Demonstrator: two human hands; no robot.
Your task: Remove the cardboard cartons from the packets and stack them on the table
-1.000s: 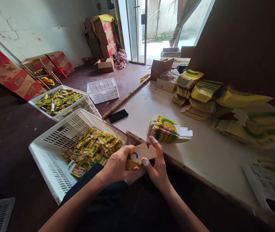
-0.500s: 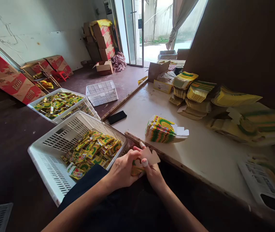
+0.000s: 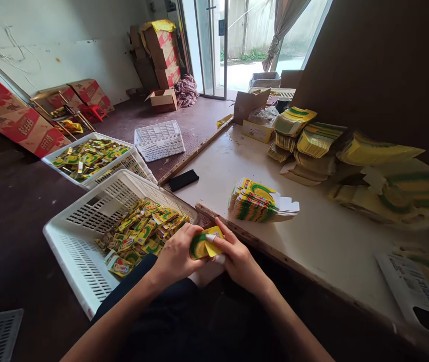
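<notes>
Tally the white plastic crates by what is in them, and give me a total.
Crates holding yellow-green packets: 2, the near crate by the left hand and the far crate.
Crates upside down on the floor: 1, the flipped crate.
Total: 3

Small packing workshop. White crates [image 3: 86, 236] hold yellow-green packets; flat carton blanks [image 3: 259, 201] cover the worktable [image 3: 331, 236]. Shipping boxes [image 3: 18, 120] line the wall.

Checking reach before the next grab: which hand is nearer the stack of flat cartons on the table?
Right. The right hand sits just below and left of the stack of flat cartons; the left hand is farther left, beside the white basket.
</notes>
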